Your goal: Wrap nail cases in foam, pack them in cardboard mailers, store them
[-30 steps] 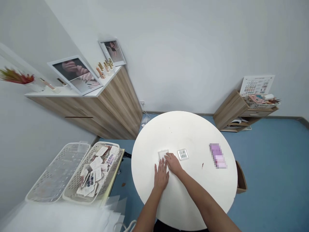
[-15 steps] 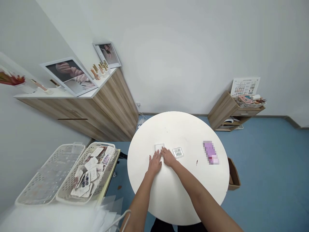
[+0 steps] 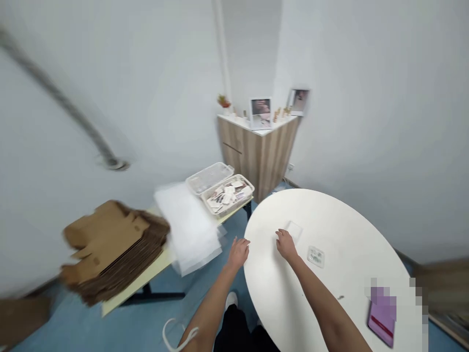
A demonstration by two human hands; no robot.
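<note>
Flattened cardboard stack (image 3: 113,249) on a pale yellow counter (image 3: 141,278), then white plastic sheets (image 3: 188,230) and a perforated basket of small cards (image 3: 227,195). Left grip (image 3: 238,254) open and empty, just off the edge of the round white counter (image 3: 351,230); right grip (image 3: 286,246) also open and empty, over that counter, fingers (image 3: 289,235) just beside a clear square sheet (image 3: 294,231). Right of the sheet sits a small clear packet (image 3: 315,256), then a pixelated purple item (image 3: 382,313) near the counter's far edge.
</note>
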